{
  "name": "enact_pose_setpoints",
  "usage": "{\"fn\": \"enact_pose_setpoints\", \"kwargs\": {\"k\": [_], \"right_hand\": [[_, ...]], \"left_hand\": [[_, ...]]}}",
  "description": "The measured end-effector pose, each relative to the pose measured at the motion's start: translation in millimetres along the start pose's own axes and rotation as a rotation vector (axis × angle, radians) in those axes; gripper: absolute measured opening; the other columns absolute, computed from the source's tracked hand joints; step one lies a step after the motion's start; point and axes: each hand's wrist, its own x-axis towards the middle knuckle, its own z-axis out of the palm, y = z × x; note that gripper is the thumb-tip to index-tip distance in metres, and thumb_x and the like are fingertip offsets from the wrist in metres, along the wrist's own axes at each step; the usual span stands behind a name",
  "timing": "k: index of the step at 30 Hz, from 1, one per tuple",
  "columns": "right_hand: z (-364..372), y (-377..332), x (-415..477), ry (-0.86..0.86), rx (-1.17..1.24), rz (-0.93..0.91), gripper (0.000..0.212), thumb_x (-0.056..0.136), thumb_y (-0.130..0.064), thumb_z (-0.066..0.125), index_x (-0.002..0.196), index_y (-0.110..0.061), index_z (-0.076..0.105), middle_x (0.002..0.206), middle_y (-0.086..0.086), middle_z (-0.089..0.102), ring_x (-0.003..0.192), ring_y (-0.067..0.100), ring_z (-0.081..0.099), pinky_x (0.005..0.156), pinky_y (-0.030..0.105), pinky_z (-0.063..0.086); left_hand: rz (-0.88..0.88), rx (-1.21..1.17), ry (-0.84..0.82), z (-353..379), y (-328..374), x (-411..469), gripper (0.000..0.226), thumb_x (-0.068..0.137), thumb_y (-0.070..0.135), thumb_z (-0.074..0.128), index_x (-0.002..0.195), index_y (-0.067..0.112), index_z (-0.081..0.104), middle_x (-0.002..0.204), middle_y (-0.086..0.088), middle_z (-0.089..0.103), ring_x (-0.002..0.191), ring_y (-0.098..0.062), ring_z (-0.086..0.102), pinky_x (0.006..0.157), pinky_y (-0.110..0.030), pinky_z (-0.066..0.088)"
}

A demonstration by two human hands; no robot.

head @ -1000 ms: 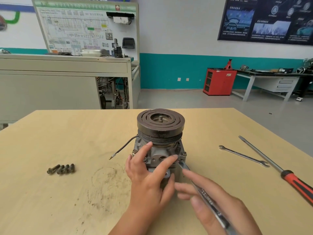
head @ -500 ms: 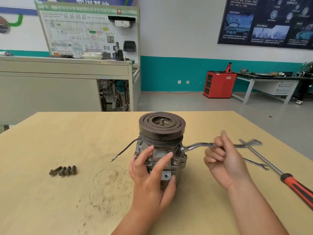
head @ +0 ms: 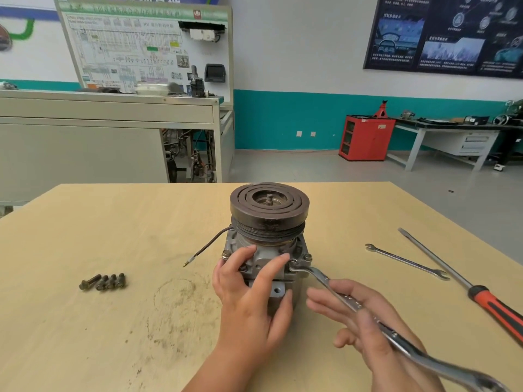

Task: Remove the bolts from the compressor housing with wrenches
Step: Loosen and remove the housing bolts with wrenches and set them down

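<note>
The grey compressor housing [head: 266,258] stands upright in the middle of the table, with a dark grooved pulley [head: 268,205] on top. My left hand [head: 249,301] grips the housing's front, fingers curled over its upper flange. My right hand [head: 368,329] holds a steel wrench [head: 319,277], whose shaft runs across my fingers towards the lower right. The wrench's ring end sits on a bolt [head: 293,263] at the flange's front right. Other bolts [head: 308,256] remain in the flange. Several removed bolts [head: 103,282] lie in a row on the left.
A second, thinner wrench [head: 407,261] and a long screwdriver [head: 481,295] with a red and black handle lie on the table to the right. A dark wire [head: 209,244] sticks out of the housing to the left. Workshop benches stand behind the table.
My right hand swung the wrench handle from the far right side back towards me, with its end on the front-right bolt. My left hand kept its grip on the housing.
</note>
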Motion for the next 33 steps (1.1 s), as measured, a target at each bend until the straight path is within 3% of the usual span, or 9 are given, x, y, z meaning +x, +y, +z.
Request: {"fn": "enact_pose_setpoints", "kwargs": {"k": [4, 6, 9, 12, 16, 22, 25, 28, 33], "right_hand": [[-2, -2, 0, -0.043, -0.28, -0.041, 0.09, 0.045, -0.101, 0.031, 0.105, -0.038, 0.052, 0.097, -0.032, 0.067, 0.09, -0.008, 0.065, 0.065, 0.008, 0.044], [-5, -2, 7, -0.039, -0.212, -0.065, 0.085, 0.051, -0.097, 0.038, 0.103, -0.033, 0.055, 0.093, -0.018, 0.073, 0.077, 0.001, 0.07, 0.055, 0.006, 0.042], [-15, 3, 35, 0.106, 0.124, -0.079, 0.043, 0.077, -0.066, 0.056, 0.088, -0.025, 0.062, 0.067, 0.009, 0.071, 0.049, 0.014, 0.061, 0.041, 0.014, 0.038], [-26, 21, 88, 0.279, 0.116, 0.018, 0.017, 0.097, -0.029, 0.046, 0.095, -0.021, 0.061, 0.042, -0.006, 0.048, 0.039, 0.005, 0.039, 0.04, 0.018, 0.032], [-24, 39, 136, 0.084, 0.173, 0.131, 0.023, 0.098, -0.023, 0.043, 0.091, -0.014, 0.063, 0.04, -0.01, 0.03, 0.038, 0.007, 0.028, 0.042, 0.021, 0.026], [-43, 22, 102, 0.156, 0.639, 0.081, 0.028, 0.084, -0.039, 0.047, 0.071, -0.017, 0.057, 0.045, -0.007, 0.04, 0.04, 0.006, 0.037, 0.041, 0.016, 0.038], [-42, 24, 56, 0.203, 0.557, 0.0, 0.035, 0.082, -0.042, 0.04, 0.088, -0.013, 0.059, 0.069, 0.004, 0.068, 0.062, 0.014, 0.065, 0.049, 0.012, 0.045], [-29, 24, 23, 0.208, 0.38, -0.054, 0.043, 0.083, -0.05, 0.043, 0.098, -0.012, 0.056, 0.09, 0.006, 0.075, 0.089, 0.019, 0.071, 0.051, 0.01, 0.044], [-9, 16, 6, 0.17, 0.098, -0.079, 0.1, 0.039, -0.093, 0.056, 0.098, -0.013, 0.057, 0.094, -0.004, 0.075, 0.088, 0.009, 0.07, 0.056, 0.015, 0.048]], "left_hand": [[0.044, 0.053, -0.014, 0, -1, 1, 0.038, 0.076, 0.034, 0.056, 0.114, 0.035, 0.055, 0.126, -0.005, 0.031, 0.132, -0.007, 0.021, 0.086, -0.072, 0.037], [0.042, 0.058, -0.012, 0, -1, 1, 0.037, 0.076, 0.033, 0.055, 0.113, 0.036, 0.056, 0.126, -0.004, 0.031, 0.132, -0.009, 0.021, 0.086, -0.072, 0.037], [0.026, 0.03, -0.01, 1, -1, 1, 0.037, 0.076, 0.031, 0.054, 0.112, 0.038, 0.056, 0.125, -0.003, 0.032, 0.13, -0.01, 0.023, 0.087, -0.072, 0.037], [0.031, 0.036, -0.003, 1, 0, 2, 0.037, 0.077, 0.029, 0.054, 0.112, 0.041, 0.057, 0.123, -0.003, 0.032, 0.128, -0.009, 0.023, 0.086, -0.072, 0.037], [0.051, 0.047, -0.004, 1, -1, 1, 0.04, 0.077, 0.029, 0.054, 0.115, 0.04, 0.057, 0.122, -0.002, 0.032, 0.125, -0.009, 0.023, 0.086, -0.071, 0.037], [0.013, -0.042, 0.028, 3, -2, 1, 0.054, 0.075, 0.031, 0.055, 0.126, 0.04, 0.039, 0.121, 0.0, 0.033, 0.127, 0.007, 0.021, 0.084, -0.073, 0.037], [0.013, -0.042, 0.024, 3, -3, 1, 0.046, 0.075, 0.031, 0.055, 0.12, 0.036, 0.049, 0.121, 0.0, 0.033, 0.129, 0.007, 0.02, 0.086, -0.073, 0.036], [0.019, -0.029, 0.03, 4, -3, 0, 0.043, 0.074, 0.03, 0.056, 0.117, 0.031, 0.051, 0.12, -0.001, 0.033, 0.129, 0.007, 0.02, 0.086, -0.073, 0.036], [0.033, 0.014, 0.032, 4, -4, 1, 0.044, 0.072, 0.032, 0.058, 0.115, 0.032, 0.053, 0.12, -0.003, 0.032, 0.125, -0.004, 0.025, 0.084, -0.072, 0.039]]}}
